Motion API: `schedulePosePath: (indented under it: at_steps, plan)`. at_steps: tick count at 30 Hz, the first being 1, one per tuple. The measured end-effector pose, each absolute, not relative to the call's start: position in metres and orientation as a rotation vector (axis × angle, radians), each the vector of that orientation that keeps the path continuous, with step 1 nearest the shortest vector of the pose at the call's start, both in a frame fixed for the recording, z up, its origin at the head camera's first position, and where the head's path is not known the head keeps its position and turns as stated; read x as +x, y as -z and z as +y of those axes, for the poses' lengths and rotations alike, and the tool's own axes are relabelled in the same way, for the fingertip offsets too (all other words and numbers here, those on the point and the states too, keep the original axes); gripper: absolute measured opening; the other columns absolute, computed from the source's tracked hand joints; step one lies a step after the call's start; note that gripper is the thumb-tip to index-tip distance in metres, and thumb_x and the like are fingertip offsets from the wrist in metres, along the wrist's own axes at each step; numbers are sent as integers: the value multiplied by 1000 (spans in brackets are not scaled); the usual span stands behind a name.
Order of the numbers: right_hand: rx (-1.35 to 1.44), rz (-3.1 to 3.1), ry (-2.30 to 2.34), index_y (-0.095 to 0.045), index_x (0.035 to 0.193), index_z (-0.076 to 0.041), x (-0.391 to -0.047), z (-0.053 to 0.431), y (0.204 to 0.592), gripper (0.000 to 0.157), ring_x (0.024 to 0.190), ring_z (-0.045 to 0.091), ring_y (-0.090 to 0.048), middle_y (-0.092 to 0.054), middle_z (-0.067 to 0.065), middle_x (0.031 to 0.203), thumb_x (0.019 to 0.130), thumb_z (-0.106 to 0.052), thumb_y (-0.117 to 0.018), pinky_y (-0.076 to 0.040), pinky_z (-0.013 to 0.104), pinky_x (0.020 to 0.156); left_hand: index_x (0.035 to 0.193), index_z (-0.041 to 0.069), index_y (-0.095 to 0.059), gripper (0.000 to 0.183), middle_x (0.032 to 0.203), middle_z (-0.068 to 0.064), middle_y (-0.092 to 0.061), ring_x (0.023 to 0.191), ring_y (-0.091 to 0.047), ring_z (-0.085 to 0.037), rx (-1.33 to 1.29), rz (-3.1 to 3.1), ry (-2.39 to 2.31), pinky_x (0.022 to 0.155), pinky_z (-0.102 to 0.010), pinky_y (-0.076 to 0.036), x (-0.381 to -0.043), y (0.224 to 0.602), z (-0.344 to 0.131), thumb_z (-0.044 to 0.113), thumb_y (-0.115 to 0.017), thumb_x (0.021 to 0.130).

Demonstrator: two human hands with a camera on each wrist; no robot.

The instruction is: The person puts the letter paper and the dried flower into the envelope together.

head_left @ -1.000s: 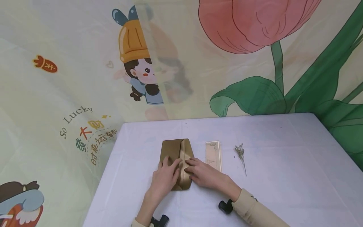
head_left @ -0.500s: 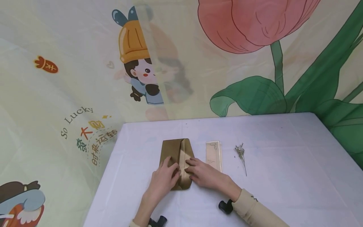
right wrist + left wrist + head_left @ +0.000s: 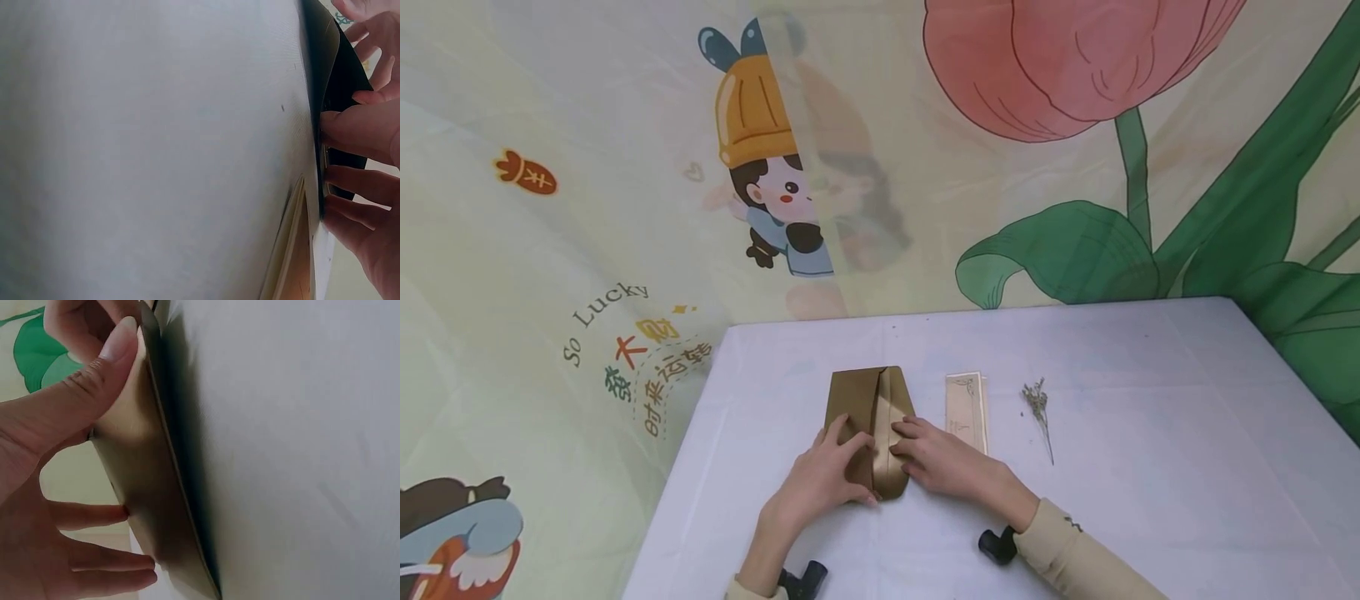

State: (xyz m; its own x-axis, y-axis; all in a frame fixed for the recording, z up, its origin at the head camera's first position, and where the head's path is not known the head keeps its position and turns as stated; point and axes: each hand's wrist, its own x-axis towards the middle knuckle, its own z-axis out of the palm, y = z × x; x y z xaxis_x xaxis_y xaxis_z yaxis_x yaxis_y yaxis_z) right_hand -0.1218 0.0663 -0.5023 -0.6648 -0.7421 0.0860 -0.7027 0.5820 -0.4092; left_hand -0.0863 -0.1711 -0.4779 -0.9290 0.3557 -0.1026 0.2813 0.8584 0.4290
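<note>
A brown-gold paper envelope lies on the white-covered table, its long flap along the right side. My left hand spreads over the envelope's left part, with the thumb at its near edge and the other fingers on its upper face. In the left wrist view, the thumb lies against the envelope's edge. My right hand rests its fingertips on the flap. In the right wrist view, several fingers touch the envelope's dark side. What lies inside the envelope is hidden.
To the right lie a pale pink printed card stack and a small dried flower sprig. The white tablecloth reaches back to a printed cloth backdrop.
My left hand has shifted down and left, its thumb moving from near the flap's fold to the near edge of the envelope. The right hand stays in place.
</note>
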Motion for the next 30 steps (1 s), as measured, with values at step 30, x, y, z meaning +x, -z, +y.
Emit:
schedulePosePath:
  at_steps: [30]
  plan:
    - [-1208,2724,653,-71,124,-6,-119,65,502,29,140,43,-50,-56,22,147,95,-10,-69,-49,50,107,122,32,-62,65,160,-22,-37,138,-42,-54,489,2857,-624,79,-67,-51,-91,485,-177,43,-93,66]
